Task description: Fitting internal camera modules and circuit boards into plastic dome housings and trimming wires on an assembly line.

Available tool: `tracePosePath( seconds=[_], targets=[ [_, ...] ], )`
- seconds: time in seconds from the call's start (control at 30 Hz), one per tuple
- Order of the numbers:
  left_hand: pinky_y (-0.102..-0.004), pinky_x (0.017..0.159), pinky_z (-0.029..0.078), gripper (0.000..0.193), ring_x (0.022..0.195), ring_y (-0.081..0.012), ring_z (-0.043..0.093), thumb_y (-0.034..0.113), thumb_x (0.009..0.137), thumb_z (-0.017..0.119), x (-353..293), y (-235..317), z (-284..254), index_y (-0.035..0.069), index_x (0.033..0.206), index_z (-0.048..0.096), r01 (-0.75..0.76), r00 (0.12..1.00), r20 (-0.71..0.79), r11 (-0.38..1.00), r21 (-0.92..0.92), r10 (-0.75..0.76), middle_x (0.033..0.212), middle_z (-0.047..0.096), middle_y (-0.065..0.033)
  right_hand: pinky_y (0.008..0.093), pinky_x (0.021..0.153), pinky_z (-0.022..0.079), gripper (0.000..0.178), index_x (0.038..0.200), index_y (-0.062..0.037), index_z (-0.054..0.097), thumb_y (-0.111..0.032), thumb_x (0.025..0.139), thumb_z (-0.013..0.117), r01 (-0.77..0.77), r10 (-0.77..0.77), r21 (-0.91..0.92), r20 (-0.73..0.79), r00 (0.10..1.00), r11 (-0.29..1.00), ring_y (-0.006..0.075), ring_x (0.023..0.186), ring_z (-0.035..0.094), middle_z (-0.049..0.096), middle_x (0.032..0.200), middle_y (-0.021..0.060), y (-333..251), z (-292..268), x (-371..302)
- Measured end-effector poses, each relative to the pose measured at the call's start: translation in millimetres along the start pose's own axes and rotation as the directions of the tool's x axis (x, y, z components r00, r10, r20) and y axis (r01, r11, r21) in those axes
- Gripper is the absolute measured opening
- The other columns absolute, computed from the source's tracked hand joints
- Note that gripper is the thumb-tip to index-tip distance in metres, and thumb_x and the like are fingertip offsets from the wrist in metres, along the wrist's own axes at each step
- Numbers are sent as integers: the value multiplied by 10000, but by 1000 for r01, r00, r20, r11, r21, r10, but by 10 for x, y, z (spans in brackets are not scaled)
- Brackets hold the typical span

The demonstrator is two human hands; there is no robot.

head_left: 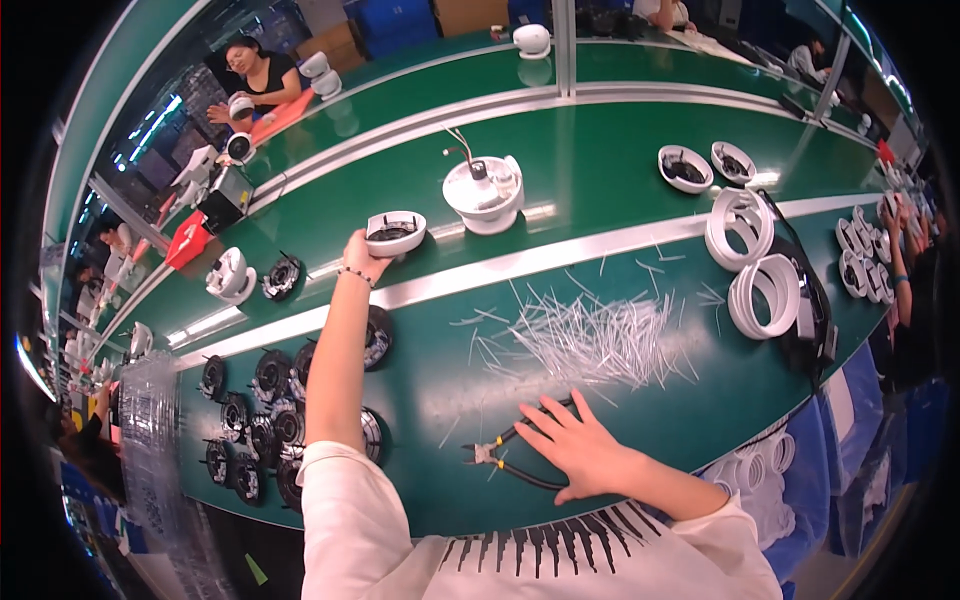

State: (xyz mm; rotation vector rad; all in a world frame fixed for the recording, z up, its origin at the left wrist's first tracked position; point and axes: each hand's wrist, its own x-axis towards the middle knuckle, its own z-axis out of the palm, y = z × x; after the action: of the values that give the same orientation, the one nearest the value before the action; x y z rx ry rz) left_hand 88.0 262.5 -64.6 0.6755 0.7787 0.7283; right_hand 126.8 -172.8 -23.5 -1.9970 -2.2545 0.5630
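Observation:
My left hand [368,258] reaches out over the metal strip, closed around the edge of a white oval housing [398,240] with a black part inside. My right hand [580,452] lies palm down with its fingers spread. Under and beside those fingers is a pair of side cutters [487,453]; its jaws are apart and point left, and its dark handles partly vanish beneath the hand. A loose pile of thin white plastic strips [600,338] covers the green table [440,400] beyond. A white dome-shaped unit [483,192] with wires sticking up stands just past the held housing.
Several black round parts [270,375] sit at the left. White rings [765,297] are stacked at the right, near a black cable [815,290]. Two white housings [685,170] rest further back. A white unit [230,275] stands at far left. Other people work around the line.

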Motion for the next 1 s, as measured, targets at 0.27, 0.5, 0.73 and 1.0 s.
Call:
tracePosePath(
  seconds=[0.27,0.5,0.73,1.0],
  targets=[
    [-438,978,225,455,1160,-380,322,122,767,517,-499,-403,755,-78,1149,373,-653,230,578,-317,688,783,1213,370,-266,404,892,342,752,1203,-1,389,-120,514,668,-4,33,179,-159,987,984,290,983,415,426,1094,148,116,31,-171],
    [-249,545,475,545,865,-240,589,402,863,431,-534,-940,1476,-27,1166,288,268,782,427,864,427,-454,1064,533,-162,334,750,439,614,1074,-1,489,-45,462,533,-1,281,485,-506,816,874,307,882,472,459,990,142,182,27,-439],
    [-372,738,483,404,952,-343,510,63,762,373,-32,-1458,1846,-66,1141,311,238,945,283,938,-254,-163,1101,441,-240,375,755,490,495,1163,92,392,-17,688,478,469,689,878,-401,603,101,219,869,536,488,975,116,118,380,-811],
    [-445,744,518,483,937,-353,522,-49,675,338,-1264,-1203,1535,-40,1157,310,132,769,580,955,265,-267,1116,420,-213,380,852,429,568,1254,77,314,-167,773,492,367,425,905,-252,869,-215,270,1011,505,480,1088,148,380,-161,-916]
  ],
)
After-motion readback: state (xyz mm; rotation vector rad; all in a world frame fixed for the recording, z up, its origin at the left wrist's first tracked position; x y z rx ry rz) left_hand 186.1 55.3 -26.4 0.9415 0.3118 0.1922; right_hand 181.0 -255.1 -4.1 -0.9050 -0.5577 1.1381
